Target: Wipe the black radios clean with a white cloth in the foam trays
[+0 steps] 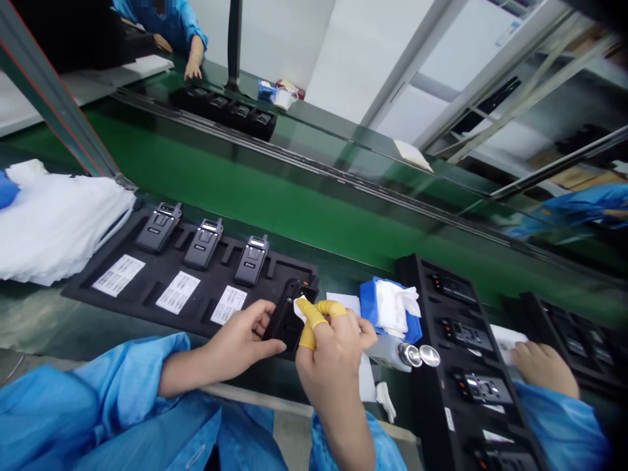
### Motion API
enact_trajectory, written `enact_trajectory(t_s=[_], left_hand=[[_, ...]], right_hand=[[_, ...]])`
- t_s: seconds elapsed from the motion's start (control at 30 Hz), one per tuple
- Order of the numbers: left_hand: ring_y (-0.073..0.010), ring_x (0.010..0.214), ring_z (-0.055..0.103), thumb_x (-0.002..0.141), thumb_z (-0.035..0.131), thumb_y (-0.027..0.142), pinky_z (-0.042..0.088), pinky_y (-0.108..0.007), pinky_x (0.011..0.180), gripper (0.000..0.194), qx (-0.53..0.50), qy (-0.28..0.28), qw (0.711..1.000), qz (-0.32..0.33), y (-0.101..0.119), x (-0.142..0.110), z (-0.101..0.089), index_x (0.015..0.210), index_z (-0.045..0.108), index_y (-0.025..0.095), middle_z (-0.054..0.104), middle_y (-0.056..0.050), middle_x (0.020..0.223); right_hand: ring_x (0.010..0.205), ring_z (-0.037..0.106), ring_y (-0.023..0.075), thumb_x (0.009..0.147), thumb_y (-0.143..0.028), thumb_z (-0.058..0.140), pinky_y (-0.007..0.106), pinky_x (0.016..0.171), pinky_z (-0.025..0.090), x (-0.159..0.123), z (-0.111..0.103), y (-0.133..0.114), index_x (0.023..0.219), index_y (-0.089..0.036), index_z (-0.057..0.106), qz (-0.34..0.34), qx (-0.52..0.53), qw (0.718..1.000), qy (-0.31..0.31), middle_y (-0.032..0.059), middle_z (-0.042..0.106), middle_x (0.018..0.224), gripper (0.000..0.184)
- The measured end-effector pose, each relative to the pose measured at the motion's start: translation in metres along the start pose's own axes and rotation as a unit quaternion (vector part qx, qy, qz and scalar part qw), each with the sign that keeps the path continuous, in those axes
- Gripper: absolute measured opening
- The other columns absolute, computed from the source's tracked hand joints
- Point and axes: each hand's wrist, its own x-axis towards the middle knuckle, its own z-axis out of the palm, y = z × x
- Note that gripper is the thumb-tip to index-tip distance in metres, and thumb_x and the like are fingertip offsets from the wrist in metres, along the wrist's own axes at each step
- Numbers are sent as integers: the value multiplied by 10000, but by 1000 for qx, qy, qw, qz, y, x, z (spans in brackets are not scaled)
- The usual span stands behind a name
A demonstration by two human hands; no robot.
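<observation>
My left hand (pixel 243 337) grips a black handheld radio (pixel 282 320) by its lower end and side, above the near right corner of a black foam tray (pixel 189 307). Yellow finger cots cover fingers of my right hand (pixel 331 343), which presses a small white wipe (pixel 299 309) against the radio's upper part. Part of the radio is hidden behind my fingers. In the tray lie three more handheld radios, the closest one (pixel 252 261) left of the held one. White label sheets (pixel 229 304) rest below them.
Right of my hands stand a blue box (pixel 369 297) of white wipes and a tipped bottle (pixel 390 353) with a metal cap. Further right are black trays (pixel 436 386) of devices and a co-worker's hand (pixel 544 369). White bags (pixel 59 222) pile up at left. Another person (pixel 167 26) works across the bench.
</observation>
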Motion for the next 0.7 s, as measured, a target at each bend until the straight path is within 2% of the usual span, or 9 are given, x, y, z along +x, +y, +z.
enact_trajectory(t_s=[0.13, 0.27, 0.43, 0.57, 0.7], left_hand=[[-128, 710, 558, 702, 676, 267, 456, -241, 613, 373, 32, 11, 999, 16, -2, -4, -3, 1023, 502, 193, 569, 26, 788], [-116, 689, 527, 684, 705, 265, 432, -233, 604, 374, 59, 16, 998, 21, -4, -4, -3, 1005, 529, 191, 540, 39, 759], [-94, 632, 518, 671, 725, 281, 432, -236, 611, 404, -60, -23, 998, -15, -3, -3, -2, 997, 514, 169, 524, 57, 680], [-95, 626, 532, 666, 734, 280, 480, -260, 623, 421, -120, -32, 992, -32, 0, -2, -5, 993, 493, 168, 524, 63, 676], [-94, 630, 527, 672, 723, 266, 472, -257, 622, 405, -100, -29, 994, -30, 2, 0, -6, 988, 492, 165, 525, 63, 674]], right_hand=[[817, 441, 214, 581, -37, 421, 424, 812, 275, -3, 3, -10, 700, -169, 608, 12, 9, 1000, 6, 70, 520, 808, 258], [851, 487, 202, 703, -48, 407, 409, 811, 291, 0, 2, -14, 887, -170, 657, 4, 66, 998, 11, 69, 557, 878, 333], [840, 531, 185, 828, -127, 454, 374, 772, 319, 3, -9, 9, 1031, -201, 657, 60, 83, 986, 131, 61, 575, 922, 296], [838, 522, 193, 845, -147, 440, 374, 765, 331, 3, -10, 24, 1008, -194, 671, 58, 68, 990, 106, 70, 572, 907, 287], [848, 512, 184, 828, -108, 412, 378, 788, 310, 3, -2, 24, 986, -199, 664, 33, 67, 994, 74, 62, 568, 925, 311]])
